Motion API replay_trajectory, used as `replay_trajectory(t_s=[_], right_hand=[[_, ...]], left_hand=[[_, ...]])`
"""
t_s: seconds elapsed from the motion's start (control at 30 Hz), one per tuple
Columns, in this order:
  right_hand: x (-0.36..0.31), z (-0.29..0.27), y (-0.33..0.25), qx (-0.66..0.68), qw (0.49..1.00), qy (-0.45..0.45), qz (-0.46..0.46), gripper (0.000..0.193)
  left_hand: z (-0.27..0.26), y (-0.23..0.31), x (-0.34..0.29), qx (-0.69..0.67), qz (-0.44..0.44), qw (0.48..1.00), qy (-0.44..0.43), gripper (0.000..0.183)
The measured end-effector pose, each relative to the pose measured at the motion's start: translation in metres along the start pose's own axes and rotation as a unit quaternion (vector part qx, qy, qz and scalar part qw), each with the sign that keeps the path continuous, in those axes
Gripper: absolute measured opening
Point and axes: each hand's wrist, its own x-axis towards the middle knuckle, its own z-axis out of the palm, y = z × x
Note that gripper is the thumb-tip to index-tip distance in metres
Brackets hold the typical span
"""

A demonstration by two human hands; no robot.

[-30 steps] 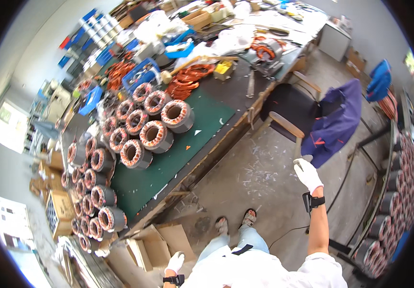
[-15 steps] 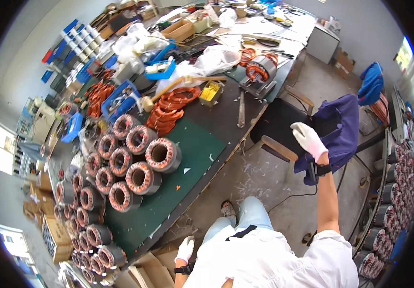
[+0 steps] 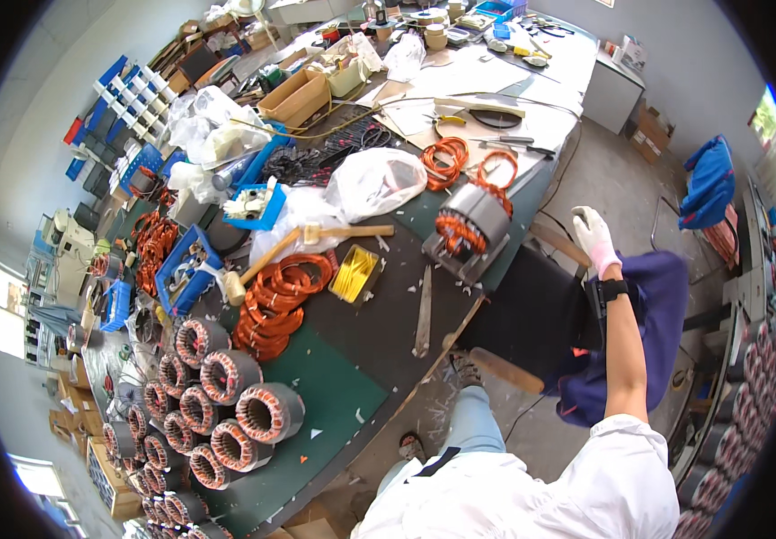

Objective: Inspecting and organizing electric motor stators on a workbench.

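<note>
My right hand (image 3: pixel 593 238), in a white glove, is stretched out over the black-seated chair (image 3: pixel 532 305), close to its far wooden armrest (image 3: pixel 560 246). Its fingers look extended and nothing shows in them; whether it touches the chair I cannot tell. A purple garment (image 3: pixel 653 332) drapes the chair's backrest beside my forearm. My left hand is out of the picture. On the bench's near edge, left of the chair, a motor stator (image 3: pixel 470 220) with orange copper windings rests on a metal stand. Bundles of copper coils (image 3: pixel 282 301) lie farther left.
Several wound stators (image 3: pixel 269 413) stand grouped on the green mat (image 3: pixel 338 382). A mallet (image 3: pixel 311 235), a yellow-filled box (image 3: pixel 356 274) and a flat strip-like tool (image 3: pixel 424 310) lie on the bench. More stators (image 3: pixel 720 449) fill a rack on the right. Scraps litter the floor.
I have stepped forward along the bench, so the chair and mounted stator are nearer. My left hand has left the picture. My right hand has come level with the chair's far armrest.
</note>
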Motion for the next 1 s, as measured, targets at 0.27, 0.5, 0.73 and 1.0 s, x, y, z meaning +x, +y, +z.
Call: replay_trajectory(t_s=[0.27,0.5,0.73,1.0], right_hand=[[0.145,0.084,0.093,-0.051,0.992,0.007,0.114,0.025],[0.224,0.135,0.138,-0.211,0.950,-0.112,0.203,0.050],[0.249,0.162,0.127,-0.248,0.945,-0.130,0.168,0.036],[0.303,0.267,0.187,-0.082,0.981,-0.172,-0.026,0.043]], left_hand=[[-0.022,0.070,0.051,0.016,-0.028,0.999,-0.020,0.041],[-0.038,0.101,0.054,0.016,-0.057,0.998,-0.021,0.042],[-0.023,0.112,0.028,0.000,-0.077,0.997,-0.029,0.043],[0.060,0.137,-0.104,-0.038,-0.158,0.987,0.012,0.044]])
